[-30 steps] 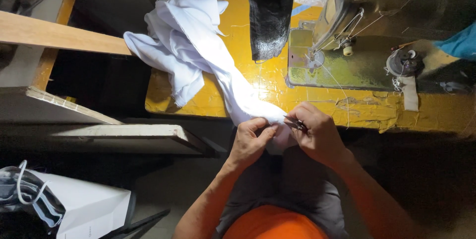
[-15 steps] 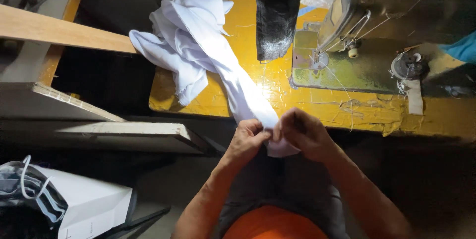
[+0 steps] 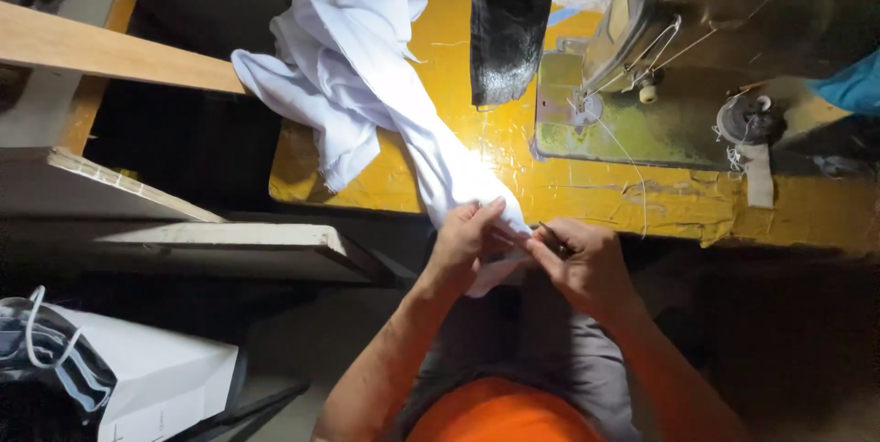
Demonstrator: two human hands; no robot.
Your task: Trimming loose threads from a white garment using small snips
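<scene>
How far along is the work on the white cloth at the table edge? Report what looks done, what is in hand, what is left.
Done: nothing shows as finished; no worked seam can be made out.
In hand: the left hand pinches the end of the long white cloth garment, and the right hand works a small dark slender tool at that end.
Left: most of the garment lies heaped on the worn yellow table, untouched beside the grey-green sewing machine.

The white cloth [image 3: 367,84] at upper centre looks soft, matt and creased. The yellow worktop [image 3: 568,194] is glossy painted wood, scuffed and chipped. The sewing machine [image 3: 642,48] at upper right looks dull, worn metal.
</scene>
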